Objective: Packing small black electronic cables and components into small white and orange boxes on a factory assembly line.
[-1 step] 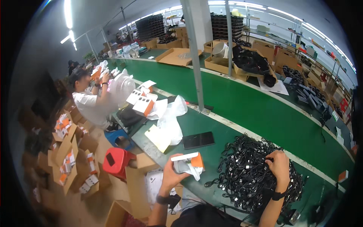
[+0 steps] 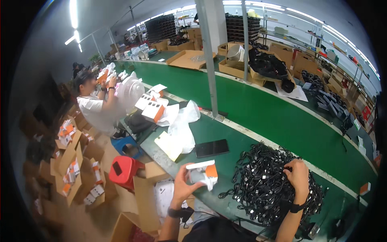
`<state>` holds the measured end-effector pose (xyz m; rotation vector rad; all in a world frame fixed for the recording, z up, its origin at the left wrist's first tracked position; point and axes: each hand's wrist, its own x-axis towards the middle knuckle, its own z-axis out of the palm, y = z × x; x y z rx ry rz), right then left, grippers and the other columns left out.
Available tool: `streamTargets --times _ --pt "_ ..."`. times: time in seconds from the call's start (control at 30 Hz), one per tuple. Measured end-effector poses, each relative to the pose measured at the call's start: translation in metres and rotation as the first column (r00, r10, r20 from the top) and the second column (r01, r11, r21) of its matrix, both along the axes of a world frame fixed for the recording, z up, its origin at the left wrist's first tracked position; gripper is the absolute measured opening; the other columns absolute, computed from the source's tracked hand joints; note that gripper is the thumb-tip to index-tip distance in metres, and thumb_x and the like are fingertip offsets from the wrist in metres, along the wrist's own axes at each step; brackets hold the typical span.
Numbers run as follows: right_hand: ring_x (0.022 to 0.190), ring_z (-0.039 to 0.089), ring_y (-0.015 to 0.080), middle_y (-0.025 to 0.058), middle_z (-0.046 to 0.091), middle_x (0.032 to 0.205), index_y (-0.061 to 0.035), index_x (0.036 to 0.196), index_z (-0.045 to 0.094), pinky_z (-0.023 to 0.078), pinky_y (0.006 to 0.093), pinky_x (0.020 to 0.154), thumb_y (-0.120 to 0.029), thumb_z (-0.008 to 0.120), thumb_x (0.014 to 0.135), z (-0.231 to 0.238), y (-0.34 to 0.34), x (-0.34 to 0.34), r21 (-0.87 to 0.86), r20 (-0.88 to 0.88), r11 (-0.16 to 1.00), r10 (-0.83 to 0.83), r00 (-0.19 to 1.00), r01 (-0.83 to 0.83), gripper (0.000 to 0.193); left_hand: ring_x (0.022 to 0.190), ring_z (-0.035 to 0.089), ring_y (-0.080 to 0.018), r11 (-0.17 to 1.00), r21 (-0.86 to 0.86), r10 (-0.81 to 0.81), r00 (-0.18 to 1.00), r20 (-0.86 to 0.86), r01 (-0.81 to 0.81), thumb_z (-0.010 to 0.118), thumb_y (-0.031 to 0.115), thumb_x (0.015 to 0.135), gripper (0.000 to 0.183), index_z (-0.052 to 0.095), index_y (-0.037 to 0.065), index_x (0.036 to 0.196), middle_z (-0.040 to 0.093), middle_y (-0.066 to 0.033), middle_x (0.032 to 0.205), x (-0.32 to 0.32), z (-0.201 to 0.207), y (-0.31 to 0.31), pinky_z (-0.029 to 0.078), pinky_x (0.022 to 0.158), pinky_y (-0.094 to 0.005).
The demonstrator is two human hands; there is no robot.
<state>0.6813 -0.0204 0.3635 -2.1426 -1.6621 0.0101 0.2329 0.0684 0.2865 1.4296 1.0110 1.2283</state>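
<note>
My left hand [image 2: 186,186] is closed round a small white and orange carton [image 2: 210,171], held above the near edge of the green table. The carton's side is open, and a clear plastic bag [image 2: 207,182] shows in its mouth. My right hand [image 2: 297,176] reaches into a big heap of bundled black USB cables [image 2: 262,185]. Its thumb and fingers pinch together on a black cable at the heap's upper right; the fingertips are partly hidden among the cables.
A black phone [image 2: 212,148] lies beyond the carton, beside white plastic bags [image 2: 183,129] and yellowish paper [image 2: 167,146]. A metal post [image 2: 210,80] stands at the green conveyor belt [image 2: 258,113]. A red stool [image 2: 124,172] and open cardboard boxes are at left, near a seated co-worker [image 2: 94,107].
The carton in my left hand has tilted slightly, and the plastic bag at its mouth has shifted a little. My right hand stays at the cables.
</note>
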Motion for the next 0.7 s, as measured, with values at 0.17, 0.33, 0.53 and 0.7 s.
streamTargets --times 0.17,0.33,0.53,0.7 --pt "0.095 0.072 0.038 0.0151 0.078 0.096 -0.002 0.095 0.083 0.058 0.0447 0.086 -0.005 0.086 0.078 0.022 0.001 -0.008 0.172 0.041 0.983 -0.068 0.997 0.06 0.017 0.124 0.064 -0.021 0.972 0.003 0.235 0.97 0.056 -0.235 0.09 0.001 0.08 0.067 0.056 0.003 0.138 0.064 -0.0097 0.128 0.032 0.003 -0.007 0.05 0.112 -0.0375" --pt "0.09 0.077 0.0237 0.0107 0.084 0.1 -0.0033 0.103 0.086 0.06 0.0351 0.077 -0.002 0.088 0.079 0.077 0.0 -0.097 0.439 -0.285 0.86 0.406 0.868 -0.258 0.024 0.121 0.064 -0.02 0.932 -0.007 0.362 0.931 0.049 -0.362 0.088 0.002 0.087 0.059 0.056 0.003 0.137 0.066 -0.011 0.126 0.05 0.011 -0.001 0.051 0.107 -0.0357" --pt "0.083 0.074 0.0361 0.0171 0.077 0.095 -0.002 0.114 0.081 0.06 0.042 0.075 -0.007 0.079 0.094 0.041 0.046 -0.225 0.416 -0.387 0.616 0.786 0.482 -0.669 0.021 0.123 0.064 -0.0212 0.942 -0.197 0.33 0.865 0.379 -0.273 0.079 -0.01 0.089 0.064 0.052 0.003 0.146 0.066 -0.0117 0.134 0.053 -0.002 -0.005 0.053 0.107 -0.0357" --pt "0.086 0.073 0.0312 0.0143 0.078 0.095 -0.0019 0.108 0.081 0.061 0.042 0.071 -0.003 0.079 0.085 -0.002 0.094 -0.252 0.485 -0.098 0.586 0.774 0.626 -0.649 0.023 0.134 0.06 -0.0223 0.932 -0.179 0.361 0.859 0.362 -0.316 0.068 -0.018 0.09 0.07 0.043 -0.001 0.154 0.062 -0.017 0.144 0.051 -0.004 -0.01 0.046 0.117 -0.0374"
